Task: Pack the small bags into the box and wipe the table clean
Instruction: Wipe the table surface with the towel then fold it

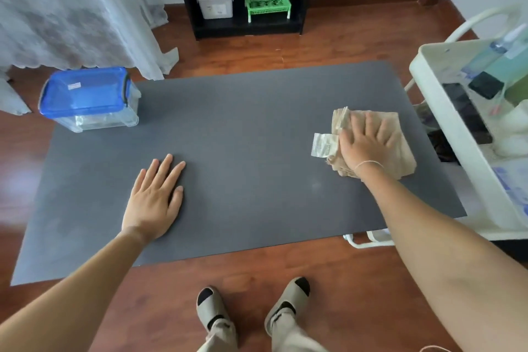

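The right hand (367, 141) lay flat, fingers spread, pressing a beige cloth (400, 148) near the table's (257, 123) right edge, gripping nothing. Left of it stretched bare grey surface to the left hand (155, 198), also flat and empty. Beyond that, the lidded box (88, 97) overhung the far-left corner.
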The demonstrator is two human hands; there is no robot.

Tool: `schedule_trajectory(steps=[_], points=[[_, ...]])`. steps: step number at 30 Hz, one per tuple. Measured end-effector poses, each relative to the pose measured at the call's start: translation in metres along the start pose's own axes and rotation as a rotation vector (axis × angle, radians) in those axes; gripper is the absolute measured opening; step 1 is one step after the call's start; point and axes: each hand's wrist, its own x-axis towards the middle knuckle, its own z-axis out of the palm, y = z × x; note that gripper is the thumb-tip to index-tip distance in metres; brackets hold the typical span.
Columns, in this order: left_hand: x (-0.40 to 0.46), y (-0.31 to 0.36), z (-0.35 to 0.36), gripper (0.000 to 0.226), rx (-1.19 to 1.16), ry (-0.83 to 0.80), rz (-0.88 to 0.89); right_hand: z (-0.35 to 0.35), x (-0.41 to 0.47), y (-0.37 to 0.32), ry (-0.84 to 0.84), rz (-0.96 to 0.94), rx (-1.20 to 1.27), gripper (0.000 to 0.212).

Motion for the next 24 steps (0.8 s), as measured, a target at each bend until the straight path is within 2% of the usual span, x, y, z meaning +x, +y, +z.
schedule_trajectory(steps=[2,5,7,8,10,12,13,15,19,24], points=[[0.000,-0.001,0.000,0.062,-0.003,0.001,0.001,0.014,-0.015,-0.059,-0.017,-0.170,-0.034,0.056],[0.000,-0.002,0.001,0.060,-0.032,-0.006,0.004,0.039,-0.089,-0.130,-0.008,-0.656,-0.040,0.055],[0.001,-0.005,0.001,0.055,-0.063,-0.018,0.008,0.045,-0.131,-0.145,-0.062,-0.922,-0.007,0.056],[0.001,-0.006,0.001,0.050,-0.086,-0.018,0.007,0.044,-0.136,-0.141,-0.086,-0.987,0.050,0.055],[0.003,-0.004,-0.002,0.046,-0.196,0.014,-0.037,0.032,-0.127,-0.126,-0.096,-0.924,0.351,0.049],[0.005,0.010,-0.008,0.045,-0.324,0.090,-0.095,0.015,-0.105,-0.100,-0.010,-0.636,0.658,0.042],[0.006,0.022,-0.011,0.045,-0.356,0.121,-0.089,0.009,-0.092,-0.084,0.048,-0.495,0.707,0.040],[0.008,0.057,-0.014,0.048,-0.366,0.126,0.000,0.006,-0.074,-0.053,0.103,-0.328,0.585,0.041],[0.011,0.131,0.005,0.051,-0.269,0.018,0.182,0.025,-0.072,-0.029,0.111,-0.310,0.168,0.043],[0.003,0.145,0.029,0.060,-0.124,-0.010,0.147,0.029,-0.072,-0.029,0.147,-0.319,0.113,0.042]])
